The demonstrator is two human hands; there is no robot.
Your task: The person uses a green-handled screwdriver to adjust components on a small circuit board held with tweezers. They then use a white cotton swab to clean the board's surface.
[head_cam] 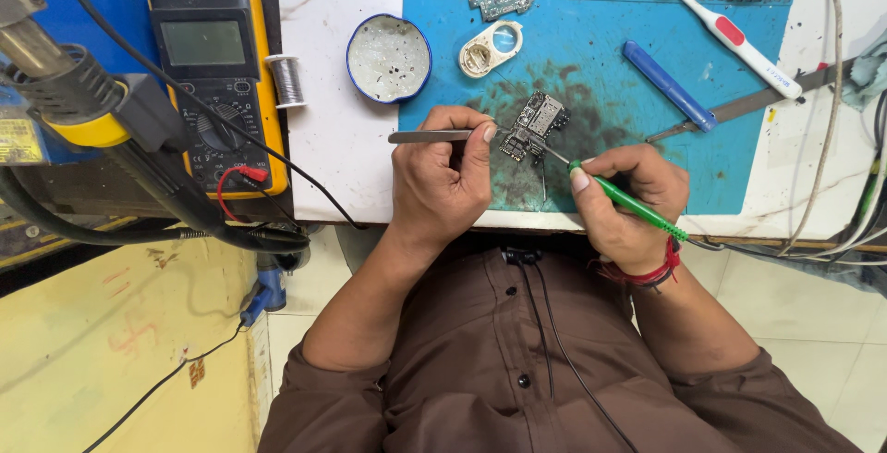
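1. The left hand (439, 181) pinches tweezers (434, 136) shut-fingered, tips on the circuit board (533, 127) lying on the blue mat (601, 56); slackened grip may let the board skid.
2. The right hand (628, 204) closes on the green-handled iron (628, 201), tip at the board; lingering may overheat neighbouring parts.

A small dark circuit board (533, 127) crowded with tiny metal components lies flat on the stained blue mat (610, 56), tilted toward one o'clock. Slim metal tweezers (434, 136) lie level, their tips pointing to three o'clock and touching the board's nine o'clock edge. A green-handled soldering iron (633, 204) slants from five o'clock up to eleven o'clock, its thin metal tip meeting the board's lower edge
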